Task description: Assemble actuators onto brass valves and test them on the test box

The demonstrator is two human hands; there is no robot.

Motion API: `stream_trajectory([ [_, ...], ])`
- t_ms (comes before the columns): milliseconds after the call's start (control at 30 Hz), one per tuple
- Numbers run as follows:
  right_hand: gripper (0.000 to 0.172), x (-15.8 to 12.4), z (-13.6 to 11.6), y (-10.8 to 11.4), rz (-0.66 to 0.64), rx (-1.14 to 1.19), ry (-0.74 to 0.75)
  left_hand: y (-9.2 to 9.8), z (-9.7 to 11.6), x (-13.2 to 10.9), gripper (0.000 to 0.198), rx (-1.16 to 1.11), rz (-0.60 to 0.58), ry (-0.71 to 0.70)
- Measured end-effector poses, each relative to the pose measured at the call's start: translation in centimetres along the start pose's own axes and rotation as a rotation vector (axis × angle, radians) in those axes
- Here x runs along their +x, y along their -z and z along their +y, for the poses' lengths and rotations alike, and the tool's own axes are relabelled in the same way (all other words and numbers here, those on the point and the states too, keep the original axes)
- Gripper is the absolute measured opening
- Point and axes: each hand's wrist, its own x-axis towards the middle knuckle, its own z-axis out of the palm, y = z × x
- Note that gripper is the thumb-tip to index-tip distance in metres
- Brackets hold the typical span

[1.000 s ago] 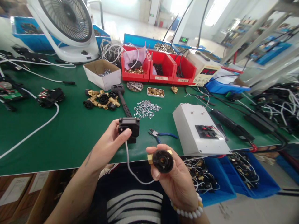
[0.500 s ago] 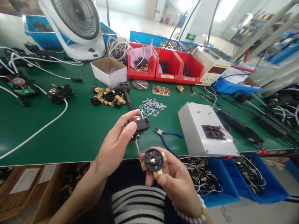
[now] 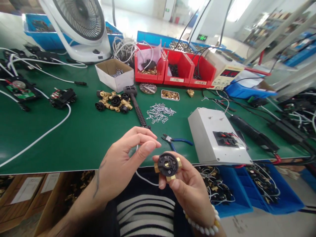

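My right hand (image 3: 189, 184) grips a brass valve body (image 3: 179, 163) with a round black plastic cap (image 3: 168, 164) facing up, a slotted brass piece at its centre. Just left of it hovers my left hand (image 3: 130, 158), fingers stretched and thumb apart, with nothing visible in its grasp. A grey-white cable (image 3: 145, 179) runs from behind the left hand and over the table edge toward my lap. The black module on that cable is mostly or wholly hidden behind my fingers. Blue-handled cutters (image 3: 171, 141) lie beyond the valve, near a heap of wire clips (image 3: 160, 113).
A black hammer (image 3: 137, 107) lies beside brass fittings with black caps (image 3: 114, 101). Right stands a grey box (image 3: 217, 135) with terminals. Behind are red bins (image 3: 176, 67), a carton (image 3: 115, 75) and a white fan (image 3: 81, 29). Blue crates (image 3: 232, 200) sit below the table.
My left hand has let go of the black module, which has dropped from sight behind it, and the fingers have straightened. My right hand has shifted slightly right with the valve.
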Motion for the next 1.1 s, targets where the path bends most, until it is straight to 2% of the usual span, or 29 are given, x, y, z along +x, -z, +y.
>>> stream_trajectory([
  [100, 0.04, 0.0, 0.1, 0.0, -0.027, 0.011, 0.022, 0.3, 0.8, -0.5, 0.022, -0.098, -0.041, 0.024],
  [267, 0.04, -0.1, 0.0, 0.0, -0.035, 0.019, 0.023, -0.1, 0.5, -0.6, 0.013, -0.094, -0.101, -0.013],
  [433, 0.037, -0.1, 0.2, 0.2, 0.024, -0.032, 0.061, -0.9, 0.7, -0.5, 0.014, 0.111, 0.02, -0.189],
  [533, 0.037, 0.0, 0.4, 0.5, 0.059, -0.071, 0.082, -1.4, 0.1, 0.0, 0.019, 0.147, 0.084, -0.193],
  [567, 0.038, 0.0, 0.4, 0.5, 0.067, -0.078, 0.088, -1.5, -0.2, 0.2, 0.019, 0.172, 0.076, -0.199],
  [633, 0.038, 0.1, 0.4, 0.7, 0.083, -0.077, 0.101, -1.6, -1.0, 0.8, 0.011, 0.24, -0.011, -0.267],
  [700, 0.039, 0.1, 0.4, 0.8, 0.106, -0.064, 0.107, -1.6, -1.6, 1.4, 0.018, 0.274, -0.112, -0.355],
  [733, 0.04, 0.1, 0.4, 0.8, 0.118, -0.056, 0.104, -1.5, -1.8, 1.6, 0.019, 0.277, -0.115, -0.363],
  [800, 0.04, 0.1, 0.3, 0.8, 0.129, -0.042, 0.095, -1.3, -2.1, 2.2, 0.01, 0.303, -0.009, -0.294],
  [867, 0.039, 0.1, 0.3, 0.9, 0.126, -0.028, 0.091, -1.2, -2.4, 2.6, 0.021, 0.422, 0.126, -0.206],
  [933, 0.039, 0.1, 0.3, 0.9, 0.119, -0.018, 0.089, -1.4, -2.7, 2.8, 0.027, 0.64, 0.169, -0.142],
  [967, 0.039, 0.1, 0.2, 0.9, 0.12, -0.012, 0.086, -1.6, -2.9, 2.9, 0.032, 0.76, 0.14, -0.093],
  [1033, 0.042, 0.1, 0.2, 0.8, 0.126, 0.007, 0.075, -2.1, -3.4, 3.0, 0.049, 0.945, 0.011, 0.047],
  [1100, 0.045, 0.1, 0.2, 0.7, 0.133, 0.031, 0.059, -2.5, -4.0, 3.0, 0.055, 0.988, -0.12, 0.158],
])
